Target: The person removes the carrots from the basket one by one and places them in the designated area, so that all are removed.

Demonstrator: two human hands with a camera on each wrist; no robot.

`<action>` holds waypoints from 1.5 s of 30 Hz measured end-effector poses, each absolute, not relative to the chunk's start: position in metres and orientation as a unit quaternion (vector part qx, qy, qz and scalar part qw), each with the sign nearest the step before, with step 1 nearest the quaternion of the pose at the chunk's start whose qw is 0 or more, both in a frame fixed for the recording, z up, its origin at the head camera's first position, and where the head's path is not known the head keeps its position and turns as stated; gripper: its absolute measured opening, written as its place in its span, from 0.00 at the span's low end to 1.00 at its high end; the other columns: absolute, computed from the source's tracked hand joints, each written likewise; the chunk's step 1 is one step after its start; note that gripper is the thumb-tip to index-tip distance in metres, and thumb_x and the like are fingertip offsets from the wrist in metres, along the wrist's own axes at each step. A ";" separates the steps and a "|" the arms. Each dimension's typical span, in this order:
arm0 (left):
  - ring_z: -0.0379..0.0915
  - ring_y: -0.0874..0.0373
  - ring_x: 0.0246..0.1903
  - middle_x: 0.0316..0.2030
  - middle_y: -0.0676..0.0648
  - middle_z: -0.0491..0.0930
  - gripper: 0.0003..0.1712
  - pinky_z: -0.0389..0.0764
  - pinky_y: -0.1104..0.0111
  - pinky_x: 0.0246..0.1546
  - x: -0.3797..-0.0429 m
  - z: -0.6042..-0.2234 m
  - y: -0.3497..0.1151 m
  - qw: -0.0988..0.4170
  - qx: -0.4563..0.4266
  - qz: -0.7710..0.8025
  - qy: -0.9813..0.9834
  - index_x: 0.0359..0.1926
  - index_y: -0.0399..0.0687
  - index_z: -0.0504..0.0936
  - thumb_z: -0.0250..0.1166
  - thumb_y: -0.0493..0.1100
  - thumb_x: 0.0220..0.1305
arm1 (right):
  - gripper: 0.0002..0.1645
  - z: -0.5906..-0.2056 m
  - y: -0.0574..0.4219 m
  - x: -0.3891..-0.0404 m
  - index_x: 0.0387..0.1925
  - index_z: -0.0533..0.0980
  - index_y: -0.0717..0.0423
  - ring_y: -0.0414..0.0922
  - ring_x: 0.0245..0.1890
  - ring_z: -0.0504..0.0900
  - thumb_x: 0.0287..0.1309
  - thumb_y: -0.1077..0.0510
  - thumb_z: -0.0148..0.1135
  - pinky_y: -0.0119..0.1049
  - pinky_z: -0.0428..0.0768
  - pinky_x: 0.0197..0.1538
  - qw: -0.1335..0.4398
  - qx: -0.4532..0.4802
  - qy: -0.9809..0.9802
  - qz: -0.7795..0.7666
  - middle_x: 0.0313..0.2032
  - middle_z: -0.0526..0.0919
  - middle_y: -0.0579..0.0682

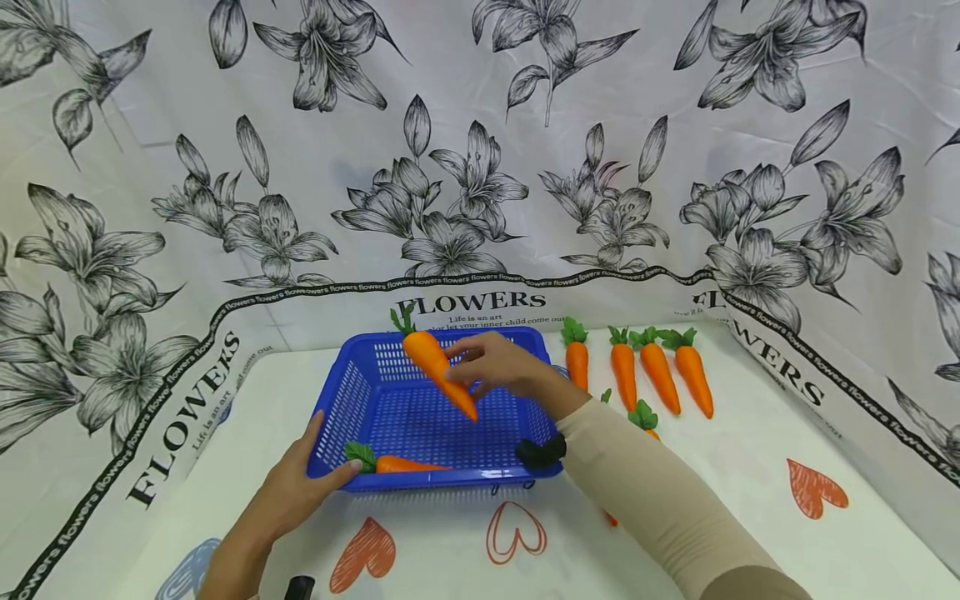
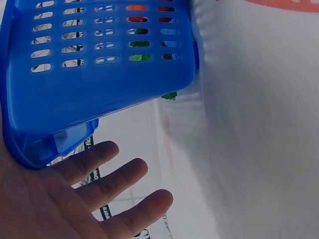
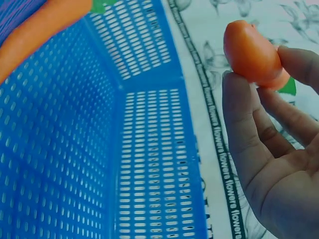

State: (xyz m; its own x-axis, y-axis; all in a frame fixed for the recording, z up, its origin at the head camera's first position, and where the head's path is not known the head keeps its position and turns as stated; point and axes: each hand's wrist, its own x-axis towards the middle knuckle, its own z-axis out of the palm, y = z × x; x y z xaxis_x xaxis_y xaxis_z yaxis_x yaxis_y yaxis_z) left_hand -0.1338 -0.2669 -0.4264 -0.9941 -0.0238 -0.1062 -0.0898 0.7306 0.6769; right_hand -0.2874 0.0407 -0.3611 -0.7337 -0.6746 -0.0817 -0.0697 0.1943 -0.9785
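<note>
My right hand (image 1: 501, 365) pinches an orange toy carrot (image 1: 429, 357) over a blue plastic basket (image 1: 536, 342). The carrot tilts, its green leaves up at the left and its tip down to the right. In the right wrist view, thumb and fingertips hold the carrot (image 3: 251, 55) around its body. Another carrot (image 1: 408, 465) lies inside the basket along the front wall. My left hand (image 1: 288, 487) rests at the basket's front left corner, thumb by the front rim. Seen from the left wrist, its fingers (image 2: 112, 186) stretch out straight and spread beside the blue wall.
On the white table (image 1: 750, 467), right of the basket, several carrots (image 1: 660, 379) lie in a row with leaves toward the back. More carrots are partly hidden under the right forearm (image 1: 660, 492). A flower-printed cloth (image 1: 450, 83) hangs behind the table.
</note>
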 end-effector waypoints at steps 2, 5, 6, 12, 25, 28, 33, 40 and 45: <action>0.53 0.26 0.63 0.68 0.25 0.48 0.61 0.58 0.34 0.57 -0.133 -0.427 -0.267 0.044 -0.028 0.367 0.929 0.76 0.51 0.28 0.61 0.66 0.62 | 0.26 -0.359 0.044 -0.284 0.58 0.77 0.55 0.56 0.41 0.81 0.56 0.56 0.69 0.49 0.84 0.38 0.254 -0.249 0.723 -0.592 0.44 0.81 0.59; 0.53 0.25 0.63 0.68 0.25 0.49 0.61 0.60 0.34 0.56 -0.133 -0.427 -0.267 0.040 -0.023 0.367 0.929 0.76 0.50 0.28 0.61 0.66 0.62 | 0.26 -0.354 0.050 -0.278 0.58 0.76 0.57 0.57 0.41 0.82 0.57 0.56 0.69 0.50 0.84 0.39 0.240 -0.241 0.716 -0.610 0.44 0.81 0.60; 0.53 0.25 0.63 0.68 0.24 0.49 0.61 0.60 0.34 0.56 -0.133 -0.427 -0.267 0.040 -0.022 0.365 0.930 0.76 0.50 0.28 0.60 0.66 0.62 | 0.26 -0.352 0.053 -0.276 0.57 0.76 0.57 0.57 0.41 0.82 0.57 0.56 0.69 0.50 0.83 0.40 0.236 -0.236 0.712 -0.618 0.44 0.80 0.60; 0.51 0.25 0.63 0.69 0.24 0.48 0.61 0.60 0.33 0.56 -0.136 -0.425 -0.269 0.035 -0.017 0.358 0.933 0.75 0.50 0.28 0.60 0.67 0.61 | 0.26 -0.343 0.068 -0.265 0.58 0.74 0.62 0.58 0.42 0.81 0.59 0.60 0.66 0.50 0.83 0.42 0.207 -0.231 0.691 -0.653 0.44 0.80 0.63; 0.35 0.24 0.67 0.74 0.34 0.29 0.60 0.49 0.30 0.57 -0.140 -0.428 -0.271 -0.007 0.002 0.345 0.939 0.76 0.46 0.35 0.64 0.63 0.60 | 0.28 -0.334 0.101 -0.245 0.60 0.72 0.62 0.58 0.46 0.79 0.60 0.58 0.65 0.51 0.81 0.45 0.179 -0.221 0.682 -0.674 0.49 0.78 0.62; 0.30 0.25 0.68 0.74 0.37 0.25 0.60 0.47 0.29 0.57 -0.141 -0.428 -0.272 -0.016 0.005 0.340 0.940 0.76 0.44 0.36 0.64 0.63 0.60 | 0.29 -0.334 0.110 -0.242 0.61 0.72 0.62 0.58 0.47 0.79 0.60 0.58 0.65 0.51 0.81 0.46 0.169 -0.217 0.685 -0.675 0.50 0.78 0.63; 0.29 0.26 0.68 0.74 0.37 0.27 0.60 0.46 0.30 0.58 -0.142 -0.428 -0.271 -0.028 0.012 0.338 0.941 0.76 0.42 0.37 0.64 0.63 0.59 | 0.29 -0.333 0.124 -0.237 0.63 0.69 0.65 0.58 0.47 0.79 0.62 0.61 0.63 0.50 0.82 0.45 0.148 -0.215 0.683 -0.682 0.52 0.76 0.64; 0.32 0.27 0.68 0.75 0.38 0.32 0.60 0.44 0.29 0.58 -0.140 -0.429 -0.270 -0.041 0.015 0.329 0.943 0.76 0.41 0.38 0.64 0.64 0.59 | 0.30 -0.330 0.147 -0.226 0.63 0.70 0.64 0.59 0.45 0.80 0.61 0.59 0.64 0.51 0.82 0.43 0.124 -0.211 0.686 -0.685 0.49 0.77 0.65; 0.33 0.27 0.68 0.74 0.37 0.32 0.61 0.45 0.29 0.57 -0.138 -0.429 -0.269 -0.031 0.002 0.325 0.945 0.76 0.43 0.36 0.64 0.64 0.59 | 0.30 -0.333 0.164 -0.221 0.63 0.69 0.67 0.56 0.42 0.80 0.61 0.61 0.64 0.47 0.84 0.39 0.100 -0.193 0.695 -0.685 0.47 0.78 0.64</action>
